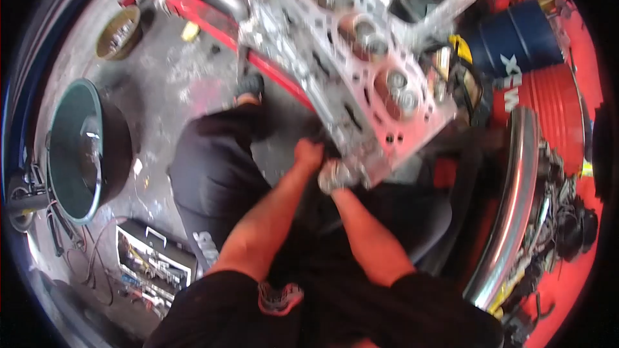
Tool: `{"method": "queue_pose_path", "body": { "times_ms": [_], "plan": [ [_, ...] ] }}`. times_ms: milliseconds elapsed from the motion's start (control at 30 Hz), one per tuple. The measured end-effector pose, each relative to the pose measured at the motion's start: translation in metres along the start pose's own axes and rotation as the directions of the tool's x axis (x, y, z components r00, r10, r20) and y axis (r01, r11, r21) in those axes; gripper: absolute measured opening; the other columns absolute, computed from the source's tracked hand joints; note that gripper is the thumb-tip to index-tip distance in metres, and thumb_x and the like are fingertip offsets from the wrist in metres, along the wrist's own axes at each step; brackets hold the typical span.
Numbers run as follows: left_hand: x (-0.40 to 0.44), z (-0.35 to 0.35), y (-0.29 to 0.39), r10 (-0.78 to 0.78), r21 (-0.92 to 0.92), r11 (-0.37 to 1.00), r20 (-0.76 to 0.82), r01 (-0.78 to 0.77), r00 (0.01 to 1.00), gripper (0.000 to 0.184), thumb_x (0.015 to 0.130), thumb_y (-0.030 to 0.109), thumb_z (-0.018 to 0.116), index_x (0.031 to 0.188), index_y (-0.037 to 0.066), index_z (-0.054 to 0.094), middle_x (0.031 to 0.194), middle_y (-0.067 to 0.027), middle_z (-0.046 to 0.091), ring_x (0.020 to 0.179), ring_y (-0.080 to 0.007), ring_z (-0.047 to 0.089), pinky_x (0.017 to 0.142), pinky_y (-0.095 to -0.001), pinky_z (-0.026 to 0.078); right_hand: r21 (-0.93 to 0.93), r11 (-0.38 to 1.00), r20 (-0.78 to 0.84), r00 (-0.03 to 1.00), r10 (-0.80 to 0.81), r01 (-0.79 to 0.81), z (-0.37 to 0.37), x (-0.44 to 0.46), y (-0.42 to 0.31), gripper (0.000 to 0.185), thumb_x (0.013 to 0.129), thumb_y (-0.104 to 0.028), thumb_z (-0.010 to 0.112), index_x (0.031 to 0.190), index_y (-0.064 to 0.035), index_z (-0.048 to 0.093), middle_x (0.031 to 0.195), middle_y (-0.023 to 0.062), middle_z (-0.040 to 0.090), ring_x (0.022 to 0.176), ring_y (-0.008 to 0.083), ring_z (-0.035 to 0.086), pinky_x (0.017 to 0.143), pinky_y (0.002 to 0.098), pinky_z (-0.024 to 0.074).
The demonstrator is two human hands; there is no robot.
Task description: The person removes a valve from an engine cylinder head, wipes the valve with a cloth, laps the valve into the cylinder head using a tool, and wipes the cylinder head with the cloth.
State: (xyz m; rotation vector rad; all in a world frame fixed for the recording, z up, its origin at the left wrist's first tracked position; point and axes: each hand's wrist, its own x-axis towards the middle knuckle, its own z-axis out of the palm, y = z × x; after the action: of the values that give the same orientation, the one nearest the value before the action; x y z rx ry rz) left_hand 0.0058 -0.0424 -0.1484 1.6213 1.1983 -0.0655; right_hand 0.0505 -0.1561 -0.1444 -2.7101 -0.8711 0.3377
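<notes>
We are wearing a black shirt point(380, 316) with a print point(280, 299) on the chest and are holding both bare forearms out between our parted knees. Our right hand point(334, 183) is showing only as a pale blur at the near corner of the engine point(376, 69); we cannot tell whether it is gripping. Our left hand point(310, 154) is showing bent fingers just beside the same end, and we cannot tell if anything is lying inside them. The engine is slanting up and away from our lap, its flat face with round openings looking toward us. Our dark trousers point(209, 174) are framing the scene below. To our left, a toolbox point(179, 259) is standing open on the floor point(161, 84), with tools point(143, 294) lying alongside, and a green tub point(66, 154) is standing past it. On our right, a shiny curved bar point(521, 174) is rising beside a heap of parts point(562, 209). Beyond, a red beam point(277, 73) is running behind the engine near our shoe point(252, 86), a brown bowl point(103, 50) is holding small items, and a red drum point(541, 103) and a blue drum point(516, 35) are standing at the far right.
</notes>
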Motion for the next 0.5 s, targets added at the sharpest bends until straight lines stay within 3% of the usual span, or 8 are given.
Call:
{"method": "queue_pose_path", "body": {
  "times_ms": [33,67,167,200,233,333,367,500],
  "plan": [
    [0.014,-0.002,-0.008,0.114,0.141,0.984,-0.030,-0.109,0.993,0.027,0.078,0.022,0.064,0.088,-0.001,0.072,0.093,-0.0261,0.067,0.096,-0.0392,0.065,0.080,-0.0446,0.052,0.166,0.986,-0.022,1.000,0.004,0.000,-0.008,0.009,-0.002,0.051,0.092,-0.044,0.048,0.128,-0.0079,0.054,0.127,0.0136,0.057,0.120,0.0310,0.052,0.101,0.0481,0.0402],
    [-0.005,-0.017,0.007,-0.019,-0.181,0.983,-0.292,-0.036,0.956,0.028,0.073,0.021,0.070,0.093,0.001,0.071,0.092,-0.0234,0.069,0.089,-0.0385,0.068,0.078,-0.0418,0.053,0.417,0.909,0.004,1.000,0.002,-0.004,-0.026,0.015,-0.007,0.053,0.092,-0.045,0.047,0.128,-0.0080,0.054,0.128,0.0142,0.057,0.121,0.0320,0.052,0.102,0.0498,0.0396],
    [0.022,-0.008,-0.041,-0.063,-0.061,0.997,-0.392,0.043,0.918,0.027,0.071,0.021,0.072,0.090,0.002,0.072,0.092,-0.0224,0.069,0.090,-0.0370,0.068,0.079,-0.0427,0.053,0.937,0.297,0.249,0.947,-0.201,-0.184,-0.094,0.009,-0.036,0.054,0.092,-0.047,0.047,0.129,-0.0082,0.054,0.128,0.0144,0.058,0.120,0.0347,0.052,0.102,0.0549,0.0385],
    [0.016,-0.009,-0.052,-0.099,-0.035,0.995,-0.281,0.093,0.955,0.033,0.074,0.018,0.066,0.103,0.002,0.068,0.097,-0.0240,0.068,0.095,-0.0379,0.067,0.082,-0.0434,0.052,0.905,-0.328,0.193,0.948,-0.254,-0.272,-0.121,0.007,-0.059,0.055,0.091,-0.047,0.048,0.130,-0.0088,0.053,0.130,0.0134,0.057,0.121,0.0348,0.052,0.101,0.0571,0.0385],
    [0.009,-0.007,-0.061,-0.142,-0.007,0.990,-0.174,0.143,0.975,0.040,0.078,0.015,0.060,0.116,0.003,0.064,0.102,-0.0255,0.067,0.099,-0.0388,0.065,0.086,-0.0441,0.052,0.506,-0.814,0.106,0.957,-0.269,-0.285,-0.136,0.006,-0.071,0.055,0.091,-0.047,0.049,0.132,-0.0094,0.051,0.131,0.0123,0.056,0.122,0.0348,0.052,0.100,0.0594,0.0385],
    [0.017,0.013,-0.107,-0.139,0.204,0.960,-0.238,0.189,0.961,0.060,0.077,0.013,0.060,0.134,0.000,0.046,0.108,-0.0274,0.065,0.105,-0.0380,0.064,0.091,-0.0435,0.050,0.419,-0.868,0.051,0.961,-0.272,-0.268,-0.143,0.003,-0.078,0.055,0.090,-0.046,0.051,0.131,-0.0095,0.052,0.131,0.0118,0.057,0.120,0.0333,0.053,0.100,0.0569,0.0402],
    [-0.015,-0.018,-0.059,-0.192,0.251,0.939,-0.183,0.234,0.964,0.074,0.079,0.017,0.062,0.142,-0.001,0.029,0.110,-0.0286,0.064,0.107,-0.0381,0.062,0.093,-0.0418,0.049,0.429,-0.868,0.055,0.967,-0.251,-0.250,-0.141,0.002,-0.078,0.056,0.090,-0.048,0.051,0.131,-0.0103,0.052,0.132,0.0112,0.057,0.119,0.0332,0.054,0.099,0.0566,0.0407],
    [-0.044,-0.070,0.003,0.027,0.231,0.972,-0.269,0.037,0.963,0.066,0.080,0.019,0.066,0.136,-0.002,0.040,0.107,-0.0263,0.066,0.103,-0.0370,0.064,0.090,-0.0419,0.050,0.407,-0.877,-0.060,0.950,-0.305,-0.255,-0.136,0.011,-0.071,0.062,0.089,-0.057,0.048,0.134,-0.0140,0.051,0.133,0.0102,0.055,0.118,0.0344,0.055,0.096,0.0582,0.0423]
  ]
}}
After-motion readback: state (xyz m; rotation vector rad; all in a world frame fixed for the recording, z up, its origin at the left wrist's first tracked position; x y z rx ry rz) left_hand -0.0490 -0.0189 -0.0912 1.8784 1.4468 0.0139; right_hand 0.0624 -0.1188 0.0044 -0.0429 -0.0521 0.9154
